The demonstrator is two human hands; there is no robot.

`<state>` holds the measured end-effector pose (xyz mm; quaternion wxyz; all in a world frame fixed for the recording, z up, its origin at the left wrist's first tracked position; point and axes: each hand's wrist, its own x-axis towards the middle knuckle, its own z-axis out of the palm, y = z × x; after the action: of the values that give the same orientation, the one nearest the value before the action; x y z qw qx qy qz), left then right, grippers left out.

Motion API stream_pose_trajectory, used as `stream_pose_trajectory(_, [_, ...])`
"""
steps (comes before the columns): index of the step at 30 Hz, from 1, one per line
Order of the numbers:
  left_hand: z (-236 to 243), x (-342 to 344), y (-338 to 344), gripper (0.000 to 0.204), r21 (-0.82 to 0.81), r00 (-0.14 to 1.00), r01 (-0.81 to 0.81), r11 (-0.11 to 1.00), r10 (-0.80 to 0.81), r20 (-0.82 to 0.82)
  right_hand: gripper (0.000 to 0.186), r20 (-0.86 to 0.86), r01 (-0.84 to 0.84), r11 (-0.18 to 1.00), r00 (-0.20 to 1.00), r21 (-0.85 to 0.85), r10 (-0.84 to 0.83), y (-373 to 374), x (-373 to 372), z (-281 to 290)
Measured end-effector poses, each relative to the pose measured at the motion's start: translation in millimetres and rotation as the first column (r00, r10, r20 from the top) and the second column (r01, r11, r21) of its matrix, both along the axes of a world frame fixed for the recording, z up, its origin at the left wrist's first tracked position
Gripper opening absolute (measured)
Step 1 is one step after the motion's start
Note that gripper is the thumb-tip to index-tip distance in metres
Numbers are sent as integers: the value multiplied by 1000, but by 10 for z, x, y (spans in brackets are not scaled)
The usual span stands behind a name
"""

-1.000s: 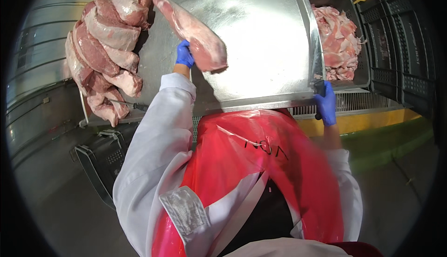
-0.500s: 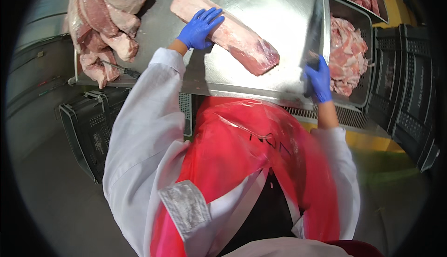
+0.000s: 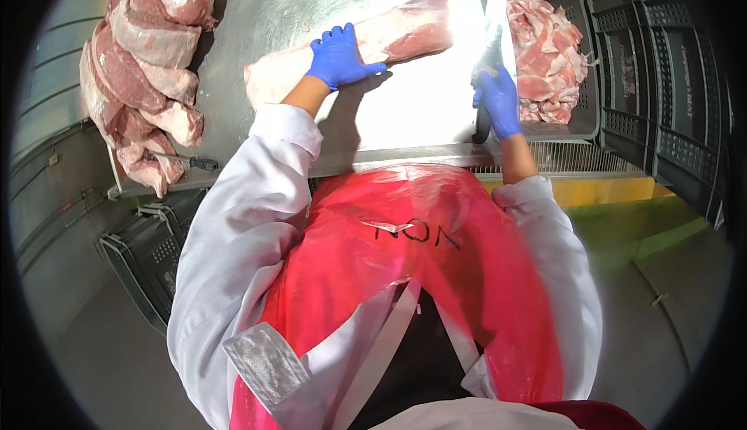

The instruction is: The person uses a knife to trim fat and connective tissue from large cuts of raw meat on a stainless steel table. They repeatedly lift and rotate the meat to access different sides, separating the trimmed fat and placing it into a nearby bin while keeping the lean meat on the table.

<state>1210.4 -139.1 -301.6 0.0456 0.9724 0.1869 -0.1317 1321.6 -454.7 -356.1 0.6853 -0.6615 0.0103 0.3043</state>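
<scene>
A long slab of pale, fat-covered meat, like a pork loin [image 3: 405, 33], lies across the metal table [image 3: 397, 122], its redder end far right. My left hand [image 3: 339, 58], in a blue glove, rests on its near side with fingers and thumb spread. To the right, my gloved right hand [image 3: 498, 103] is closed round the dark handle of a knife [image 3: 494, 25]. The wide blade points away from me along the table's right edge, apart from the meat.
Large meat pieces [image 3: 148, 41] are heaped at the left, with a dark-handled tool [image 3: 204, 164] beside them. A grey crate [image 3: 589, 111] of trimmings [image 3: 548, 56] stands right of the table. Black crates [image 3: 650, 80] stand farther right; another [image 3: 140, 251] is below left.
The meat slab has turned counterclockwise; its redder end has swung away from me. My left hand stays on it. The knife, blurred before, now shows clearly in my right hand.
</scene>
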Motion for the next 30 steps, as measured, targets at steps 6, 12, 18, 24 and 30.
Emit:
stream_pose_trajectory(6, [-48, 274, 34, 26, -167, 843, 230, 959, -110, 526, 74, 211, -96, 981, 969, -166, 131, 487, 178, 192])
stream_pose_trajectory(12, [-210, 189, 225, 15, -154, 739, 150, 977, -7, 674, 76, 300, -157, 897, 906, -413, 297, 857, 425, 257])
stream_pose_trajectory(18, [-365, -413, 468, 13, -101, 782, 14, 995, 52, 621, 76, 164, -373, 854, 877, -362, 452, 63, -238, 350])
stream_pose_trajectory(24, [-363, -249, 284, 11, 3, 815, -51, 999, 40, 578, 77, 16, -303, 911, 947, -279, 320, 713, 140, 547])
stream_pose_trajectory(30, [-332, -271, 225, 12, 39, 841, -96, 995, 60, 538, 75, 79, -330, 909, 930, -256, 360, 338, -384, 426])
